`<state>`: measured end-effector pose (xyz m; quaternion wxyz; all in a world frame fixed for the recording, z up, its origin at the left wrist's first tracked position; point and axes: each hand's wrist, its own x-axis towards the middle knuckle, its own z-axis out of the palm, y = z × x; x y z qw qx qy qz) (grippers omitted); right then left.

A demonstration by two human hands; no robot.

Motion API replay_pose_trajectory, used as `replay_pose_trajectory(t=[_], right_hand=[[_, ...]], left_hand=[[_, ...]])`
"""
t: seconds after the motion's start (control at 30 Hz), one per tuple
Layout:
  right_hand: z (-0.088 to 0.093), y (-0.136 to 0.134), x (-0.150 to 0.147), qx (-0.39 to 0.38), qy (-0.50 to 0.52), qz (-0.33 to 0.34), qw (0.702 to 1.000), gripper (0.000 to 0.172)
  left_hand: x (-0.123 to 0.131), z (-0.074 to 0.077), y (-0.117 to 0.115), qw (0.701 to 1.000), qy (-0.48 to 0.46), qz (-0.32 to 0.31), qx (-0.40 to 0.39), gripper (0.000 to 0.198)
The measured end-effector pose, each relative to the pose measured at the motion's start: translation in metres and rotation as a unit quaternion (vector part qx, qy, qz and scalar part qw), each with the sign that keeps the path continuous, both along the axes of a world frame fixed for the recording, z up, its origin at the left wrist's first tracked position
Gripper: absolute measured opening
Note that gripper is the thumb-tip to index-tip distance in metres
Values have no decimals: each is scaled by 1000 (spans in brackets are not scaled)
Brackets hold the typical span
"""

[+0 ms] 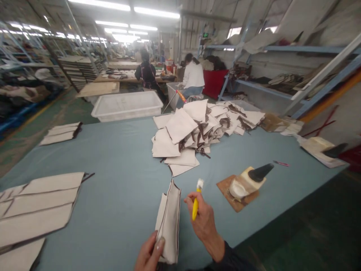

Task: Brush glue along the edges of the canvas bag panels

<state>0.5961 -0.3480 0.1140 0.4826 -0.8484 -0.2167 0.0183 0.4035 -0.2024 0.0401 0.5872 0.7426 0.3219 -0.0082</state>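
My left hand [150,250] is closed on the near end of a folded cream fabric piece [170,222] with dark edging. Its far end stands partly open above the table. In my right hand [204,222] is a brush with a yellow handle [195,209], gripped between thumb and fingers. White bristles [200,184] point away from me, just right of the fabric piece and apart from it. Further right, a cut-open container [239,186] with white paste in it rests on a brown board [225,184]; a black neck sticks out of it.
A big heap of cream fabric pieces [183,128] with dark strips covers the table's far middle. Flat stacked pieces [42,203] lie at the left. A small pink tool [281,163] is near the right edge. Beyond stand a white tub [126,105] and two people.
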Motion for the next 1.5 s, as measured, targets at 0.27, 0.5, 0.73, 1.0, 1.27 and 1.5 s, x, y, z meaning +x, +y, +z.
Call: replay_pose_trajectory(t=[0.27, 0.5, 0.73, 1.0, 1.27, 1.5], right_hand=[[-1, 36, -9, -238, -8, 23, 971, 18], [0, -5, 6, -166, -44, 67, 983, 7], [19, -44, -15, -50, -282, 181, 941, 18], [26, -61, -20, -29, -304, 220, 927, 21], [35, -47, -23, 21, -276, 226, 934, 15], [77, -52, -4, 232, -42, 36, 971, 40]], left_hand=[[34, 51, -25, 943, -175, -219, 180, 32], [55, 54, -13, 973, -185, -105, 92, 39], [103, 76, 19, 959, -221, -29, 176, 42], [75, 118, 9, 952, -220, -141, 157, 13], [61, 146, 13, 966, -130, -222, -6, 22], [61, 149, 30, 958, -127, -135, -217, 38]])
